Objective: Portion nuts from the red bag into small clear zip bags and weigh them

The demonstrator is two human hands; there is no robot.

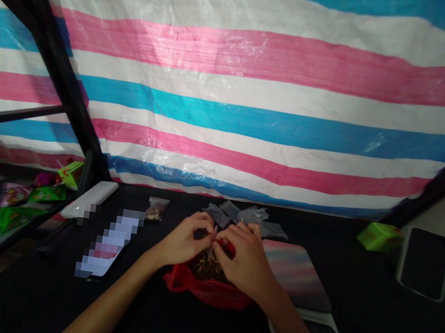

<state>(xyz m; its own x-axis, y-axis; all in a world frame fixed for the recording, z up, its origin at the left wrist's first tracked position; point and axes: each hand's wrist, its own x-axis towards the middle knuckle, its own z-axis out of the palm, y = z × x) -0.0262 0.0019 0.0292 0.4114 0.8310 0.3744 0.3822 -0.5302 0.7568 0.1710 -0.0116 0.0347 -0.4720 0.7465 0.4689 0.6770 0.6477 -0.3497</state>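
My left hand (185,239) and my right hand (244,257) meet over a red plastic bag (206,290) of brown loose bits on the black table (370,325). Both hands pinch a small clear packet (212,242) held upright between them; its contents are too small to make out. Just beyond my fingers lies a pile of several small clear packets (246,216). One filled packet (155,208) lies apart to the left.
A flat digital scale (301,280) sits right of the bag. A white box (90,199) and a blurred card lie left. A green box (380,236) and a dark phone (424,263) are at far right. Green snack packs (18,213) fill a left shelf. A striped tarp (259,93) hangs behind.
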